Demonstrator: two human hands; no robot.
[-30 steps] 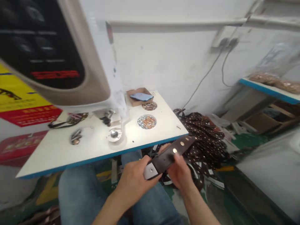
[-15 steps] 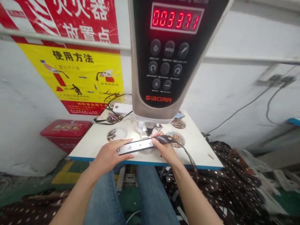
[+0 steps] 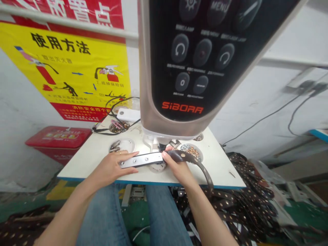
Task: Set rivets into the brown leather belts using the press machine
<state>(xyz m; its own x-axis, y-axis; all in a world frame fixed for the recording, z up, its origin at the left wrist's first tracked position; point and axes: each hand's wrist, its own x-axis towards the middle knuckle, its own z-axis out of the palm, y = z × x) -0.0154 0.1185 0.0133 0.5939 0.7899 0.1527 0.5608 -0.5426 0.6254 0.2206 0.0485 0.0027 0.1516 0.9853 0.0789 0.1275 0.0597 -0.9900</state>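
Note:
A dark brown strap (image 3: 188,157) with gold-coloured studs runs across the table front beneath the head of a SIBORA machine (image 3: 176,126). On its left stretch lies a pale strip (image 3: 140,160) bearing a row of small metal studs. Fingers and thumb of my left hand (image 3: 109,167) grip the strip's left end from both edges. Close under the black tool (image 3: 162,147) of the machine, my right hand (image 3: 178,169) pinches the strap at the strip's right end. Beyond that hand the strap curves down over the table edge. Some right fingers are hidden behind it.
Table cups hold small metal fasteners (image 3: 191,150) on the right and dark metal pieces (image 3: 115,146) on the left. Black cords (image 3: 102,130) lie at the back left, near a red box (image 3: 58,140). Studded straps (image 3: 230,205) are heaped at the lower right.
The view has moved closer to the machine and tilted down, and its number display is out of frame. Both hands keep their hold; the strap has shifted slightly left under the tool.

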